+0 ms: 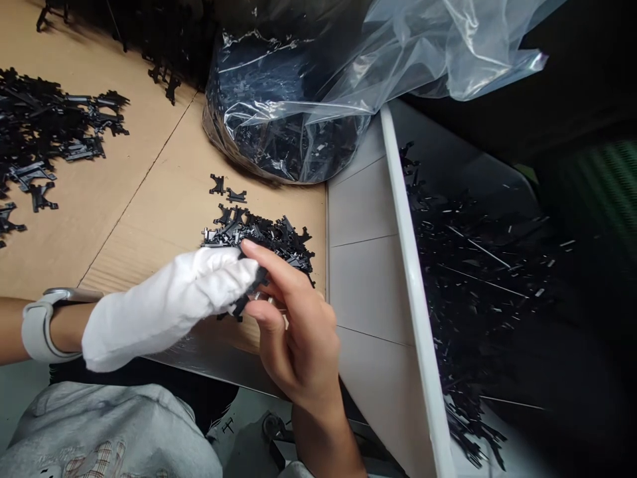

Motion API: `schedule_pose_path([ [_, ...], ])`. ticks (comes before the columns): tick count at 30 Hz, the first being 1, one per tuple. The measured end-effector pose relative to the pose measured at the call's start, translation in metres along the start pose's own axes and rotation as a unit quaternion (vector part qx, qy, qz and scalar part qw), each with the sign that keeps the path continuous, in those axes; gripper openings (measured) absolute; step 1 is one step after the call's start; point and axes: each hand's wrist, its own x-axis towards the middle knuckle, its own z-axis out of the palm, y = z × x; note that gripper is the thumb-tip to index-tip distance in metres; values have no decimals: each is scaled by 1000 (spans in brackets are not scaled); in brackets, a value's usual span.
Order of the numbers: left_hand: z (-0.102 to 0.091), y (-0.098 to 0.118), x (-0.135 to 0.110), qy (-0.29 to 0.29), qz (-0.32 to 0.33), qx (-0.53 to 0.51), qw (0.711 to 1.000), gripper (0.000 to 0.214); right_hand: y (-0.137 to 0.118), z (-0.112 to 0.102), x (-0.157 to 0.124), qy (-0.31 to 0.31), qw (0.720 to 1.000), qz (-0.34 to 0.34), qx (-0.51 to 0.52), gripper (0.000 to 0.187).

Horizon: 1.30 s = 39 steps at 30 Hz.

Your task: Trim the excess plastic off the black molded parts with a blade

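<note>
My left hand [179, 295] wears a white glove and is closed on a small black plastic part [240, 305]. My right hand [303, 325] is bare and meets the gloved fingertips, its index finger and thumb bent around the same part. Much of the part is hidden by the fingers, so its full shape does not show. Just behind both hands lies a pile of small black plastic parts [283, 239], with two single parts [236, 196] a little beyond it.
A larger heap of black parts [50, 126] spreads over the tan tabletop [149, 159] at left. A clear plastic bag [298, 139] full of dark pieces stands at the back. On the right, a white panel edge [411, 265] borders a bin of black pieces [488, 265].
</note>
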Motion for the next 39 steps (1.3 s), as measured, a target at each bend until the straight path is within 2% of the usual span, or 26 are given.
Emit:
schedule_pose_path([
  [3,1,1,8,25,31,0,999,41,-1,1,0,-3,1000,1,22,34],
  [7,7,5,13,30,64,-20,997,36,-4,2,-1,-12,997,33,70,34],
  [13,14,24,21,53,13,-124,991,36,-6,3,-2,-12,992,50,116,36],
  [16,15,25,21,55,17,-108,992,43,-4,4,-1,-10,992,35,125,33],
  [21,10,8,14,47,115,-76,989,32,3,3,3,-6,990,-7,139,32],
  [23,6,4,12,39,133,-77,987,30,6,1,3,-9,988,-8,153,35],
  [27,-1,16,16,44,81,-92,992,30,8,-2,1,10,987,7,161,41],
  [31,0,35,25,4,-9,-146,989,23,3,3,2,9,990,-2,143,46],
  [35,2,43,31,8,-36,-158,987,23,-2,6,4,58,988,22,143,27],
  [39,0,41,29,7,-43,-124,991,22,0,0,5,63,990,26,124,21],
])
